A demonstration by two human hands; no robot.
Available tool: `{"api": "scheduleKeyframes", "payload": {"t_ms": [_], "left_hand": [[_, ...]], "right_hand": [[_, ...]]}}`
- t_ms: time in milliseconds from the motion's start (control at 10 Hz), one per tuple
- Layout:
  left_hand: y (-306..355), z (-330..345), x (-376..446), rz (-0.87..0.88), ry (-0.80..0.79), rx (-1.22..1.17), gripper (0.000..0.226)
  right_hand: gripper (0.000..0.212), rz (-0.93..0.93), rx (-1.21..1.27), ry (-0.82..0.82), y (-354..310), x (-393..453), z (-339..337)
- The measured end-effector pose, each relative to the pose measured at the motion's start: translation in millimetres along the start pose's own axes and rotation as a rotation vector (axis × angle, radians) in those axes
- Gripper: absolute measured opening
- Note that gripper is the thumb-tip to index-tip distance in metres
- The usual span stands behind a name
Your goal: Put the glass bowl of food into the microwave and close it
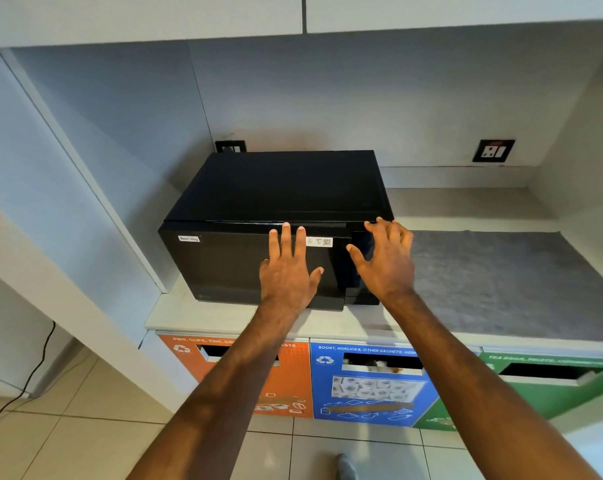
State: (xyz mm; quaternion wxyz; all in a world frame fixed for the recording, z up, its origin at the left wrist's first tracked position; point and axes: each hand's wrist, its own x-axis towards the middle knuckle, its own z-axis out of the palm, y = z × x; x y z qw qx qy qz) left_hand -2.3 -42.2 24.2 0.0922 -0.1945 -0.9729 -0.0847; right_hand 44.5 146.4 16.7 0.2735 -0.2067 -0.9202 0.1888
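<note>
A black microwave (279,188) sits on the pale counter, its dark door (224,268) facing me and looking closed or very nearly so. My left hand (288,271) lies flat against the right part of the door, fingers spread. In front of the control panel, at the microwave's right front corner, my right hand (386,258) hovers with fingers apart and holds nothing. The glass bowl of food is not visible; the dark door hides the inside.
A grey mat (507,278) covers the counter right of the microwave. Below the counter edge stand orange (293,375), blue (369,386) and green (549,386) waste bins. A wall socket (493,150) sits at the back right. A cable (33,372) runs over the tiled floor at left.
</note>
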Motion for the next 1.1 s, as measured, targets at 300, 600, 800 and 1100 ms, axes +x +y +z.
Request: {"api": "scheduleKeyframes", "payload": {"t_ms": [300, 600, 800, 1100], "left_hand": [[0, 0, 10, 0.007, -0.008, 0.007, 0.094], [-1, 2, 15, 0.018, -0.004, 0.009, 0.095], [-6, 14, 9, 0.048, 0.037, -0.010, 0.099], [-13, 42, -30, 0.137, 0.051, -0.063, 0.084]], "right_hand": [[0.057, 0.049, -0.023, 0.066, -9, 2, 6], [0.049, 0.072, -0.039, 0.092, -11, 3, 10], [0.059, 0.050, -0.060, 0.034, -5, -1, 10], [0.075, -0.075, -0.047, -0.010, 32, -38, -9]]}}
